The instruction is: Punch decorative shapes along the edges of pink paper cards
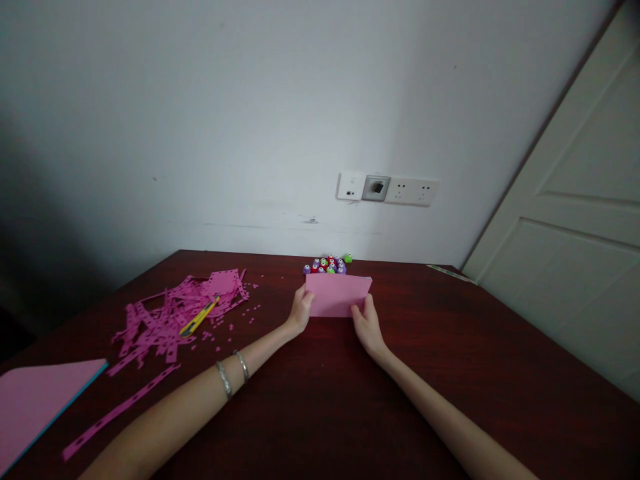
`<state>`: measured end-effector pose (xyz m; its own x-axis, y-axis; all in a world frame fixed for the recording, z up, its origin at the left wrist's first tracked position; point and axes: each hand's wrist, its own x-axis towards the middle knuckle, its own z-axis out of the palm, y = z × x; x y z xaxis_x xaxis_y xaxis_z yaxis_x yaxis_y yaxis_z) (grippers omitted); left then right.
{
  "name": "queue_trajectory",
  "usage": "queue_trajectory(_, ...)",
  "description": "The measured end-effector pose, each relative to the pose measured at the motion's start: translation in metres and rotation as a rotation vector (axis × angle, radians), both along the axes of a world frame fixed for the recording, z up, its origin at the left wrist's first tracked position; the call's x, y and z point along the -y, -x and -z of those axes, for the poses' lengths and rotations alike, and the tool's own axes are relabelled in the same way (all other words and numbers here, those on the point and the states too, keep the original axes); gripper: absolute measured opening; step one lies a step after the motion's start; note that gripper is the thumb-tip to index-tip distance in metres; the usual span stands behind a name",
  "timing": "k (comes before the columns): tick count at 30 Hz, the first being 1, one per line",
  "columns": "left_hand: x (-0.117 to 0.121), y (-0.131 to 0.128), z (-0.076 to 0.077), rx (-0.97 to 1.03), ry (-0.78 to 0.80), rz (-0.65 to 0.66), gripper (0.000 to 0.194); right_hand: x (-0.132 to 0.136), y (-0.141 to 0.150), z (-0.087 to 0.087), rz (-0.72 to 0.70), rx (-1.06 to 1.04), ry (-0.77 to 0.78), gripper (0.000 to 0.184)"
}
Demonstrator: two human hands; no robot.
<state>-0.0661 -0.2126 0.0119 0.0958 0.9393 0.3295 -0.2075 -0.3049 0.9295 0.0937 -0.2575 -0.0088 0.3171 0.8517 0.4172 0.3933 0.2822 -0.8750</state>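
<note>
Between my two hands a pink sheet of paper or card (336,296) is held up above the dark red table (320,400). My left hand (300,310) grips its left edge with the thumb on the near face. At the lower right corner, my right hand (368,325) pinches the sheet. Just behind its top edge sit several small purple, red and green pieces with eye-like dots (330,264), partly covered by the sheet.
At the left lies a heap of pink cut strips (165,313) with a yellow utility knife (200,317) on top. A loose punched strip (120,413) and a pink sheet stack (45,400) lie nearer. Wall sockets (413,191) and a white door (575,213) stand beyond.
</note>
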Motion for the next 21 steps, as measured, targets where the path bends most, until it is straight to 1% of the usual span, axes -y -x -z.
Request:
queue_trajectory(2, -0.002, 0.000, -0.006, -0.013, 0.004, 0.021, 0.021, 0.000, -0.002, -0.005, 0.002, 0.004, 0.000, 0.013)
queue_trajectory(4, -0.004, 0.002, -0.012, -0.086, 0.031, 0.008, 0.023, 0.002, -0.005, -0.013, -0.021, 0.008, -0.002, 0.015)
queue_trajectory(6, -0.004, 0.006, -0.017, -0.237, 0.087, -0.060, 0.019, 0.005, -0.009, -0.021, -0.060, 0.009, 0.008, 0.019)
queue_trajectory(8, -0.002, 0.010, -0.018, -0.413, 0.150, -0.120, 0.013, 0.010, -0.013, -0.026, -0.081, 0.030, 0.059, 0.022)
queue_trajectory(10, 0.002, 0.014, -0.016, -0.544, 0.182, -0.111, 0.015, 0.016, -0.015, -0.027, -0.075, 0.090, 0.156, 0.024)
queue_trajectory(13, 0.009, 0.016, -0.011, -0.683, 0.176, -0.052, 0.025, 0.024, -0.016, -0.022, -0.067, 0.178, 0.277, 0.027)
queue_trajectory(17, 0.016, 0.013, -0.010, -0.858, 0.157, -0.002, 0.040, 0.028, -0.014, -0.018, -0.066, 0.261, 0.336, 0.031)
queue_trajectory(21, 0.017, 0.011, -0.011, -0.915, 0.128, -0.001, 0.051, 0.027, -0.012, -0.019, -0.069, 0.330, 0.362, 0.032)
